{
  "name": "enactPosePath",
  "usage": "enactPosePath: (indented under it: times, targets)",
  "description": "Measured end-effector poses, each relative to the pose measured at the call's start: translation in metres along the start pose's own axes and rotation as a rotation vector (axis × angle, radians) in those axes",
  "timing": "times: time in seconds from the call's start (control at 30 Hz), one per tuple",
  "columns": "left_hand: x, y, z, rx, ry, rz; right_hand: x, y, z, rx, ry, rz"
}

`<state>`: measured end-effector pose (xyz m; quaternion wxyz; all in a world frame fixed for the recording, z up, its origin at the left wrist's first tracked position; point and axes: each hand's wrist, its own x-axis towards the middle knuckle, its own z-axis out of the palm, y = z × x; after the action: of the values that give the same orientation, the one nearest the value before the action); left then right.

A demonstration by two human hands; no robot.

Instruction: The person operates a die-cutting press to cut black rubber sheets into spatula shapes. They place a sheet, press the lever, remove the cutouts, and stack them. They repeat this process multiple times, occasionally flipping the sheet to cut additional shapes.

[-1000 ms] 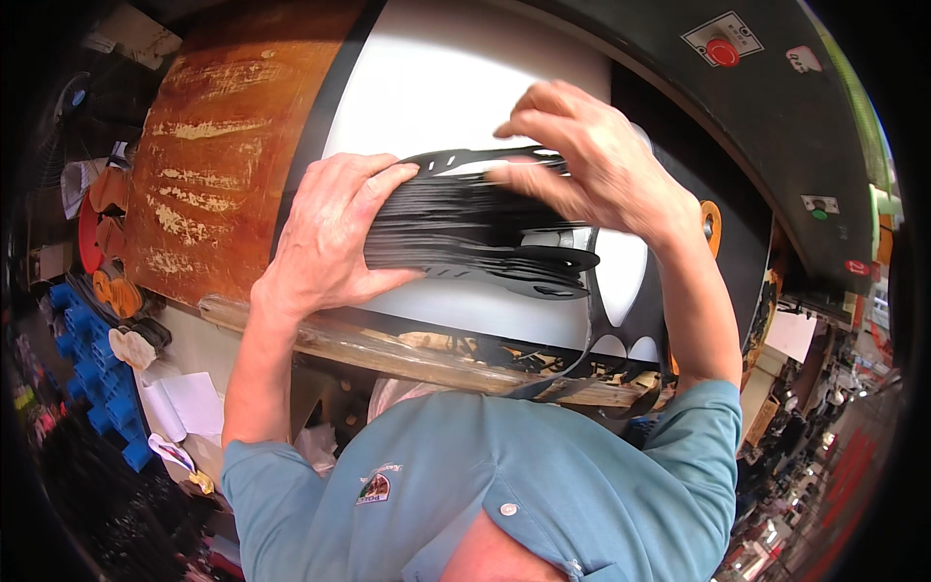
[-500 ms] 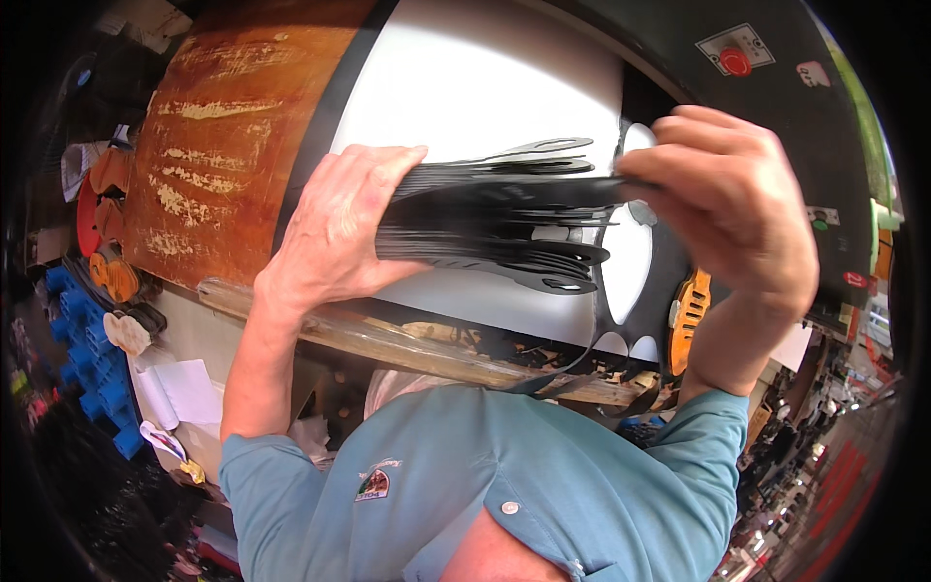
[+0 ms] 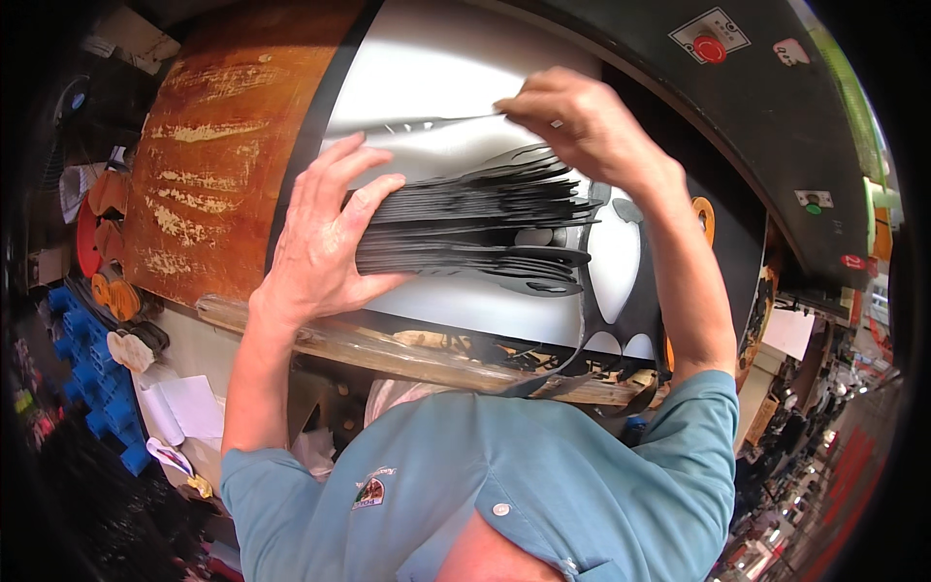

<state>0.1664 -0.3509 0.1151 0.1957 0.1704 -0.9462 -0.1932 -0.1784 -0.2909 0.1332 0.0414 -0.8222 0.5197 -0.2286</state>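
Note:
A thick stack of thin black cut-out pieces (image 3: 465,209) stands on edge on a white board (image 3: 427,68). My left hand (image 3: 315,228) grips its left end, thumb at the near side and fingers toward the far side. Several fanned, rounded ends with slots show at the right. Beyond the stack, my right hand (image 3: 592,126) pinches the right end of one thin black piece (image 3: 427,126), seen nearly edge-on. That piece reaches back toward my left fingertips; whether they touch it I cannot tell.
Black sheet material with large cut-outs (image 3: 635,276) lies right of the stack. A worn brown board (image 3: 218,126) is at the left. A dark machine panel with a red button (image 3: 711,48) runs along the far right. A wooden strip (image 3: 427,359) edges the near side. Blue plastic parts (image 3: 97,373) sit lower left.
My right hand has moved left and away from me, carrying one piece from the stack's right end to its far side. The left hand's fingers have spread a little.

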Motion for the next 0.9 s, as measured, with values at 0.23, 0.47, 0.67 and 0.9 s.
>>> enactPosePath:
  times: [0.23, 0.47, 0.67, 0.9]
  targets:
    - [0.009, -0.006, 0.001, 0.083, 0.038, 0.062, -0.02, -0.004, 0.02, 0.233, -0.247, 0.063]
    - [0.005, -0.008, 0.004, -0.05, 0.005, 0.026, -0.074, -0.01, 0.029, 0.44, 0.129, 0.423]
    - [0.004, -0.002, -0.002, 0.086, 0.013, 0.064, -0.147, -0.066, 0.066, 0.83, 0.542, 0.704]
    - [0.005, 0.009, -0.003, 0.041, 0.053, 0.041, -0.139, -0.102, 0.098, 0.583, 0.548, 0.684]
